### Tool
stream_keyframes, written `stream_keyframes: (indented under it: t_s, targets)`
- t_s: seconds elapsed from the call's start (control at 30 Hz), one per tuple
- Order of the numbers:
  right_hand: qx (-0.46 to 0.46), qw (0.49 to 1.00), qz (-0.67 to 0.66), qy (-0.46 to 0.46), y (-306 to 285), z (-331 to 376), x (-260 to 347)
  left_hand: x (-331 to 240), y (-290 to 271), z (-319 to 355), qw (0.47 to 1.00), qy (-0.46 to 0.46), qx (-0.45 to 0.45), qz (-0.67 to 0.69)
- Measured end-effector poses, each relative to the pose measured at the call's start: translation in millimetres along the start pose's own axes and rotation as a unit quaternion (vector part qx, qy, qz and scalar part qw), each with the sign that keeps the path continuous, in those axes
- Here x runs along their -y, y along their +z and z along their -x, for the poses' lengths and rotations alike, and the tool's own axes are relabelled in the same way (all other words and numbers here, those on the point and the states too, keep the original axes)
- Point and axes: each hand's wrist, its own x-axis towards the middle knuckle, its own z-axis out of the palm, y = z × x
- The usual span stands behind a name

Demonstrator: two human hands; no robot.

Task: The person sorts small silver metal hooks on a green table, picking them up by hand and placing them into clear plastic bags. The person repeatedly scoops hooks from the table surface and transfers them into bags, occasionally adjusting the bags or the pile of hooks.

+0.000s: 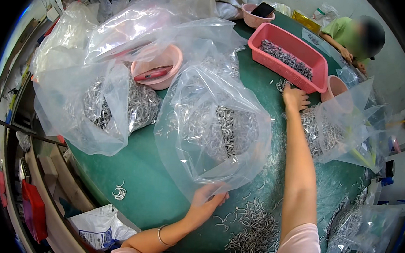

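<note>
My right hand [296, 99] reaches far across the green table, fingers apart, beside a small cluster of curved metal pieces [283, 85] below the pink rectangular basin [288, 72]. My left hand [211, 195] is nearer me, its fingers curled, at the near edge of a big clear plastic bag [250, 177]. Some of the film overlaps that hand, and what its fingers hold, if anything, is hidden. Silvery curved pieces [226, 128] fill the bag. Close to my body lies a loose heap of the same pieces [254, 231].
Another filled clear bag [140, 105] and a pink bowl with a red tool [157, 74] stand left. Right of my arm is an open bag of pieces [322, 132]. A phone [263, 9] rests on a far bowl. A person in green [342, 35] works at the far right.
</note>
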Motion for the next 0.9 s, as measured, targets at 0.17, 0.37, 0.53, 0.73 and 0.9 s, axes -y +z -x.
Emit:
stream_keyframes:
  t_s: [0.17,0.37,0.53,0.73,0.9]
  targets:
    - [-0.042,0.975,-0.07,-0.207,14,42,-2,0,-2,2,1.0,-0.004,-0.009,0.004]
    - [-0.012,0.973,-0.026,-0.229,12,23,-1,0,0,0,1.0,0.007,-0.003,0.004]
    - [0.018,0.952,-0.067,-0.297,13,45,-3,1,-2,0,1.0,0.001,-0.012,-0.001]
    - [0.002,0.928,-0.089,-0.363,10,20,-1,1,0,-1,1.0,-0.007,-0.009,-0.011]
    - [0.07,0.914,-0.164,-0.364,8,26,-2,2,0,-1,1.0,-0.007,-0.019,-0.004]
